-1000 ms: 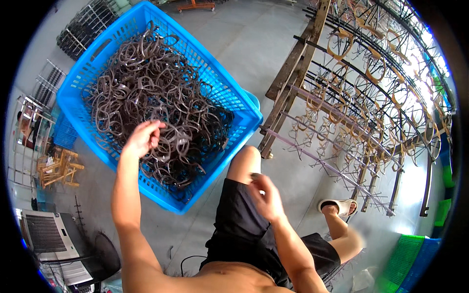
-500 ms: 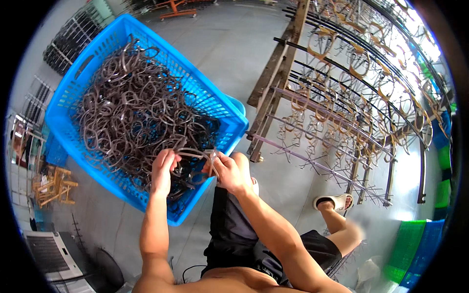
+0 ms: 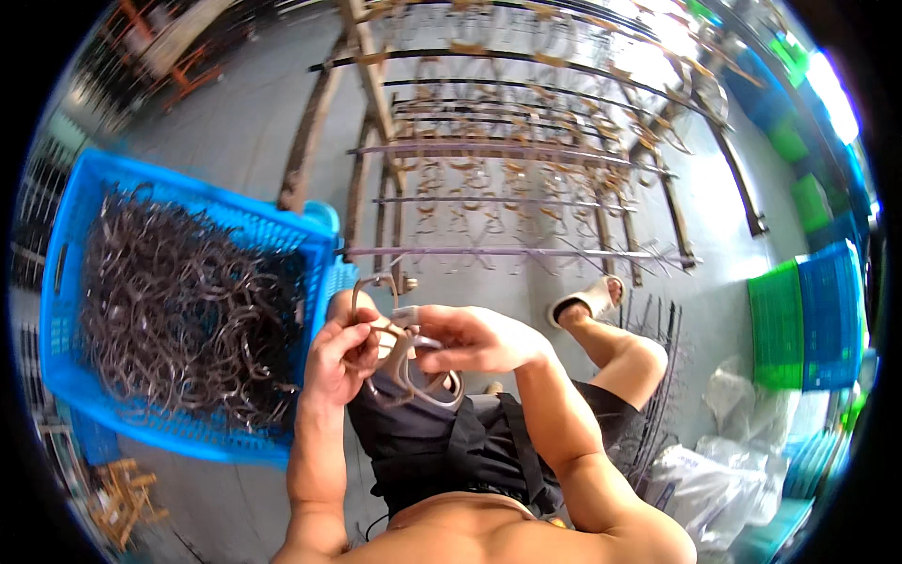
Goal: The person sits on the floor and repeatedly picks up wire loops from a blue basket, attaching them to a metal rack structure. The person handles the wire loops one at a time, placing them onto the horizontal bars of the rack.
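Left hand (image 3: 338,362) fingers curl around a bundle of curved metal hooks (image 3: 406,362); right hand (image 3: 470,338) fingertips pinch the same bundle. Bundle sits between both hands, over the lap. Blue basket (image 3: 70,376) left of the fingers; hanging rack (image 3: 517,252) beyond them.

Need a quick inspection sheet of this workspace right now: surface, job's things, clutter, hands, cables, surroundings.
Surface: grey concrete floor; the person sits above it.
Job's things: a few curved metal hooks held over the lap; blue basket heaped with dark hooks at the left.
Clutter: white plastic bags lower right; small wooden pieces lower left.
Hands: left hand and right hand both grip the hooks.
Cables: nothing seen.
Surroundings: metal rack with hanging hooks ahead; green and blue crates stacked right; sandalled foot under the rack.
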Available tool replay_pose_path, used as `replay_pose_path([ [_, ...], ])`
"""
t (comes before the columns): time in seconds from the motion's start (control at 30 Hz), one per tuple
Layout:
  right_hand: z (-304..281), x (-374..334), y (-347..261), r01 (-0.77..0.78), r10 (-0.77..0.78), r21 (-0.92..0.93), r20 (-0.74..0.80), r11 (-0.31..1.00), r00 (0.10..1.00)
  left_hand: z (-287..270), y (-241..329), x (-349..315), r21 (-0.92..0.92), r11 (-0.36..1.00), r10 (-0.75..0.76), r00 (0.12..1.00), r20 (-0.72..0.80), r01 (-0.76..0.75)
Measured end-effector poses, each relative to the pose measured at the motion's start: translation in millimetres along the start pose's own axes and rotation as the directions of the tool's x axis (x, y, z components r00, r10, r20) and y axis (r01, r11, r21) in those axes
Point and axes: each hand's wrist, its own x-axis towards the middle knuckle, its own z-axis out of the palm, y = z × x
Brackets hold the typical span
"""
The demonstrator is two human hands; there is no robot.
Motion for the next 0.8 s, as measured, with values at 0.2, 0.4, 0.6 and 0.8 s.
replay_pose_path([
  [0.2, -26, -85, 44, 0.210, -0.207, 0.050, -0.058, 0.976, 0.977, 19, -54, 13, -0.500, 0.778, -0.194, 0.903, 0.384, 0.379],
  [0.4, 1, -126, 86, 0.306, -0.114, 0.510, -0.373, 0.804, 0.921, 55, -85, 25, -0.693, 0.590, -0.166, 0.902, 0.398, 0.414],
  [0.6, 10, -135, 71, 0.577, 0.120, 0.645, -0.712, 0.500, 0.692, 94, -121, 26, -0.450, 0.864, -0.176, 0.973, 0.148, 0.225],
  [0.8, -40, -179, 53, 0.780, 0.568, 0.411, -0.818, 0.471, 0.087, 107, -150, 39, 0.453, 0.671, 0.587, 0.794, 0.158, -0.587],
])
